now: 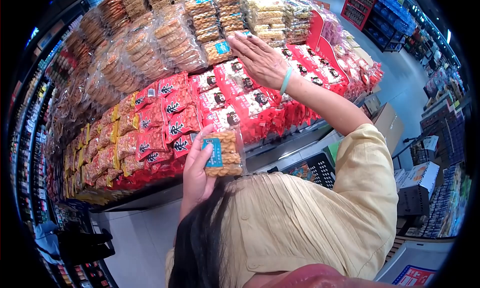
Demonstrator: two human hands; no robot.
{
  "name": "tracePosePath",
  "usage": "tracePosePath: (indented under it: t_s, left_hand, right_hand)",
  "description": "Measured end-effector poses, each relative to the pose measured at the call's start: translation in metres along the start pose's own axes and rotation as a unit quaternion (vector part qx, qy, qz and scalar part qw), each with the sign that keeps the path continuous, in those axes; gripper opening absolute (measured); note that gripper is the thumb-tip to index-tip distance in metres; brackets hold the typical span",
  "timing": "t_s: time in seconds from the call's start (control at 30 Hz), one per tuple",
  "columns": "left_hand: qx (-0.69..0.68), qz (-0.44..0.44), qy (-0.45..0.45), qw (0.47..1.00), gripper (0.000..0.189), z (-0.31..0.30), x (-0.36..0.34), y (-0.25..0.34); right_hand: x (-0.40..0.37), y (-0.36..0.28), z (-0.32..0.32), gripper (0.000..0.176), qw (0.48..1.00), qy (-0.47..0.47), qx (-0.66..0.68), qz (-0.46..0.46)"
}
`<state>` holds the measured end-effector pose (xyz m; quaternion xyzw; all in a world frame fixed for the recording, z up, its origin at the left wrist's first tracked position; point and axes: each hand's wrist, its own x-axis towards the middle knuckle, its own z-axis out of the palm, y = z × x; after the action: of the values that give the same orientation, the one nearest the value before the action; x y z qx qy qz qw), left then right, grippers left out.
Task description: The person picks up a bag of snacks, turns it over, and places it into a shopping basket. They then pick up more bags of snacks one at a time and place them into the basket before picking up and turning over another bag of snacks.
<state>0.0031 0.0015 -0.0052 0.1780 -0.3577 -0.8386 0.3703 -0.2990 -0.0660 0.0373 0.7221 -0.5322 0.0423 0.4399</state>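
My left hand (pixel 199 170) is closed on a clear pack of twisted snacks (pixel 224 153) with a blue label, held upright in front of my chest. Stretched out over the display, my right hand (pixel 260 62) has its fingers extended and holds nothing. It is above the red and white snack bags (pixel 246 99), close to the blue-labelled twist packs (pixel 217 49). Whether its fingertips touch those packs, I cannot tell.
Red bags (pixel 172 108) and yellow-edged bags (pixel 105 148) fill the left of the display. Bagged round biscuits (pixel 180 43) lie behind them. Cardboard boxes (pixel 419 180) stand at right. A person (pixel 75 243) is at lower left.
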Motion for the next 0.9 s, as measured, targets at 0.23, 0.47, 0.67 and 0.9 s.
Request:
tracePosePath:
  t_s: [0.23,0.47,0.67,0.9]
  left_hand:
    - [0.000,0.003,0.012,1.000,0.046,-0.001,0.000,0.000]
    - [0.177,0.056,-0.038,0.982,0.064,0.015,0.001,0.014]
    - [0.482,0.041,-0.106,0.869,0.088,0.039,0.020,0.042]
    - [0.621,0.223,-0.138,0.739,0.095,0.054,0.043,0.049]
  right_hand:
    - [0.000,-0.001,0.002,0.055,1.000,-0.014,-0.009,-0.004]
    - [-0.001,-0.007,-0.007,0.056,0.997,0.030,0.065,-0.032]
    - [0.001,-0.023,-0.043,0.049,0.989,0.087,0.098,-0.074]
    - [-0.011,-0.032,-0.068,0.049,0.976,0.080,0.146,-0.141]
